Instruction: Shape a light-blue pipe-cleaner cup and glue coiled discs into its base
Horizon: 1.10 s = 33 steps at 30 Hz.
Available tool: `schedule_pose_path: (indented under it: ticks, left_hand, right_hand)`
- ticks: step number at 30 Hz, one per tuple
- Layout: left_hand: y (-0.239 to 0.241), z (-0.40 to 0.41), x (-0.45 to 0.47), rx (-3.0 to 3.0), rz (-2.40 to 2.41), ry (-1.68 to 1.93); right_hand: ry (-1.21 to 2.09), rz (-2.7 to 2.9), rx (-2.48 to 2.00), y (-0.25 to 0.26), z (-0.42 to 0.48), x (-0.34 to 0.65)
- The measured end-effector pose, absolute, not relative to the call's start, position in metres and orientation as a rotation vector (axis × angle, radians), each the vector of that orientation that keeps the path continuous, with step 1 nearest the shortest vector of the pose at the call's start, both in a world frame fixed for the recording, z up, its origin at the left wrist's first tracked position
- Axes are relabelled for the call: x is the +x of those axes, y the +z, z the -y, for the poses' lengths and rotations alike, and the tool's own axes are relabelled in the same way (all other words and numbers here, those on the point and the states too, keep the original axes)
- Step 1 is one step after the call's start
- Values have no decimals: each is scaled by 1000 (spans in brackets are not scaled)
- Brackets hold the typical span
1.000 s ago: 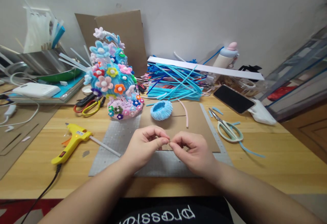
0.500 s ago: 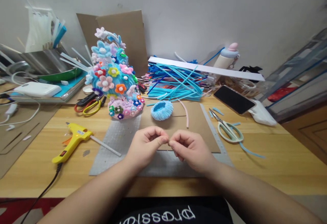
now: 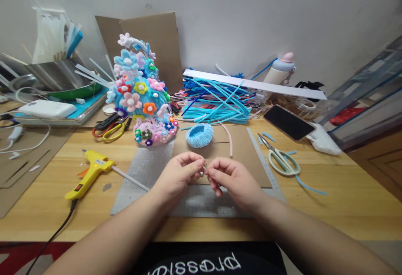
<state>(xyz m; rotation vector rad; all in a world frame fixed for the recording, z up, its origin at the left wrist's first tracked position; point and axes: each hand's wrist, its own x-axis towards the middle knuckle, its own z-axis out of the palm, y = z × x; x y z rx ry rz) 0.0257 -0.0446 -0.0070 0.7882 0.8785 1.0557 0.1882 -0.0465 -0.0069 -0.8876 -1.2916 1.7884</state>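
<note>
My left hand (image 3: 182, 172) and my right hand (image 3: 232, 181) meet fingertip to fingertip over a brown cardboard sheet (image 3: 248, 158). Both pinch at a tiny pale piece, mostly hidden by the fingers and too small to name. Just beyond them rests a light blue, hollow fuzzy cup (image 3: 200, 136) made of pipe cleaner. A pink pipe cleaner strip (image 3: 228, 139) lies to its right. Under the cardboard is a grey cutting mat (image 3: 138, 183).
A yellow glue gun (image 3: 91, 172) lies at left, its cord trailing forward. Behind stand a flower-covered pipe cleaner piece (image 3: 138, 95) and a pile of blue pipe cleaners (image 3: 216, 99). Pale green-handled scissors (image 3: 284, 162) and a phone (image 3: 289, 122) are on the right.
The fingertips have shifted slightly and come a little apart, so a bit of the small pale piece shows between them. Other things stay put.
</note>
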Motion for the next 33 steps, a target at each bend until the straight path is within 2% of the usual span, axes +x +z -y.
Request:
schedule_pose_path:
  ticks: [13, 21, 33]
  left_hand:
    - [-11, 46, 29, 842, -845, 965]
    - [-10, 46, 30, 772, -791, 963]
    - [-17, 45, 30, 908, -912, 974]
  right_hand:
    - [2081, 1043, -775, -13, 43, 186]
    - [1849, 1202, -923, -10, 45, 188]
    - [2014, 1096, -853, -9, 42, 187]
